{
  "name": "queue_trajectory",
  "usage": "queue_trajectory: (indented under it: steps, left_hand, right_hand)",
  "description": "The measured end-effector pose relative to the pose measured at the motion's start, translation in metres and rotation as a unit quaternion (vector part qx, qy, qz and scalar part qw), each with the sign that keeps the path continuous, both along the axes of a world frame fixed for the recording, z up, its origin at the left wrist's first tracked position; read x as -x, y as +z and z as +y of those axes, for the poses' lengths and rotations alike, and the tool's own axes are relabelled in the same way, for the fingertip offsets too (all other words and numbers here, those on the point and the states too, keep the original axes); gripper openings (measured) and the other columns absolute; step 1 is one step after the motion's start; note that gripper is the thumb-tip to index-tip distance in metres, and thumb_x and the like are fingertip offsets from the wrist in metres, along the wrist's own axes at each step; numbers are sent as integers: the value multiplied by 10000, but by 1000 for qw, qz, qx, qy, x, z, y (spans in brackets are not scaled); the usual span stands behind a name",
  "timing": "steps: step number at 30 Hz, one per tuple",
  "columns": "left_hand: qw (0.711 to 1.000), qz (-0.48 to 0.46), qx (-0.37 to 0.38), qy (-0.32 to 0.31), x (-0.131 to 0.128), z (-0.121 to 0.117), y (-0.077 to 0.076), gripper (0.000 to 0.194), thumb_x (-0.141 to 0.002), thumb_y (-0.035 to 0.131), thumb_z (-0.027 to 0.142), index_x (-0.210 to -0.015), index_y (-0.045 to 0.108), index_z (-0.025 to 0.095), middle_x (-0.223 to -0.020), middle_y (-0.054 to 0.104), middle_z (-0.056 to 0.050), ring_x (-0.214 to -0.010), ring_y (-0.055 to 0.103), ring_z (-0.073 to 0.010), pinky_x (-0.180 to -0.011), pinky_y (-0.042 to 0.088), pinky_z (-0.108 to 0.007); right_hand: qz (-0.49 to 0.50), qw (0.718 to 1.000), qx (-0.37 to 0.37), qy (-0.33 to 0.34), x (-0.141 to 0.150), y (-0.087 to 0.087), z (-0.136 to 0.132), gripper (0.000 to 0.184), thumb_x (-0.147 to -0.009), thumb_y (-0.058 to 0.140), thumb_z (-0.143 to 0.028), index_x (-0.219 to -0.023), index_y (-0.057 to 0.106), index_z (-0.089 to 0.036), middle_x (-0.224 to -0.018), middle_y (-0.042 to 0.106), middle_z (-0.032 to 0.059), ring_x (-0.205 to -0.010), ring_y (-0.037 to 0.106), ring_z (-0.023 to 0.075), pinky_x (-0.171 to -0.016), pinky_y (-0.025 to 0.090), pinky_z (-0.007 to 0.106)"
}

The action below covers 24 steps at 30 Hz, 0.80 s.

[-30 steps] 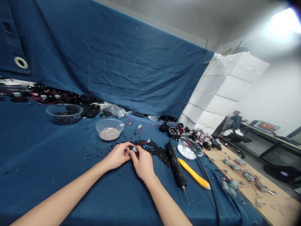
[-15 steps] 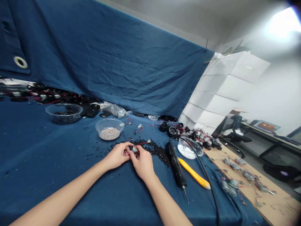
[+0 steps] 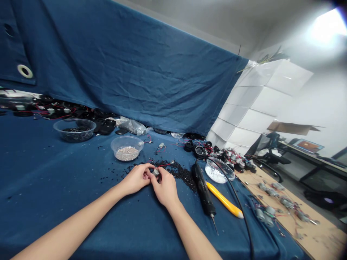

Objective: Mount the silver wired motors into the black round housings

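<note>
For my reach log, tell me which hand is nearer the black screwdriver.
Right. The right hand lies left of the black screwdriver, apart from it; the left hand is farther left, with the right hand between.

Room on cloth (image 3: 54,173) at L; elec. screwdriver (image 3: 204,191) & yellow handle (image 3: 225,200) block R.

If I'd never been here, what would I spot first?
Probably the big blue cloth hanging across the back. Next, the bright yellow object lying beside the black screwdriver, on the right. Near the middle, the left hand and right hand hold a small grey part.
</note>
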<state>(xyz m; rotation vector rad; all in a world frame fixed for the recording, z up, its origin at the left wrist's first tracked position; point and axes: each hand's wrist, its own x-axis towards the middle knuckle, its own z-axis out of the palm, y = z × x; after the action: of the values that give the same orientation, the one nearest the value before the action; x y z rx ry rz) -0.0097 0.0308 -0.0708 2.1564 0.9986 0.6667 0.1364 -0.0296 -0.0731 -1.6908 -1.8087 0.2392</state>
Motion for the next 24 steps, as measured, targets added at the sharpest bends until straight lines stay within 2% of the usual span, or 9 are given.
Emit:
queue_trajectory:
  steps: [9,18,24]
  left_hand:
    - [1000,-1,-1,-7,-1,1,-1,278,-970,625,326,-1182,610,148,-1064,677,-65,-857,680,-191,-776,596,-381]
    - [1000,-2,4,0,0,1,-3,294,-970,624,328,-1203,602,151,-1079,673,-68,-867,679,-195,-775,597,-382]
    - [1000,-7,6,-2,1,1,-3,286,-969,626,325,-1192,606,148,-1076,674,-68,-868,680,-195,-777,596,-383]
  right_hand:
    - [-4,1000,-22,4,0,-2,2,250,-998,609,-342,-1140,619,-136,-1058,631,61,-918,636,176,-838,562,366]
    - [11,1000,-6,-9,-1,-6,4,295,-994,618,-367,-1169,604,-129,-979,640,44,-826,642,156,-786,570,341]
    - [1,1000,-4,8,-1,-6,5,251,-990,624,-365,-1069,633,-127,-955,641,38,-832,637,153,-789,565,335]
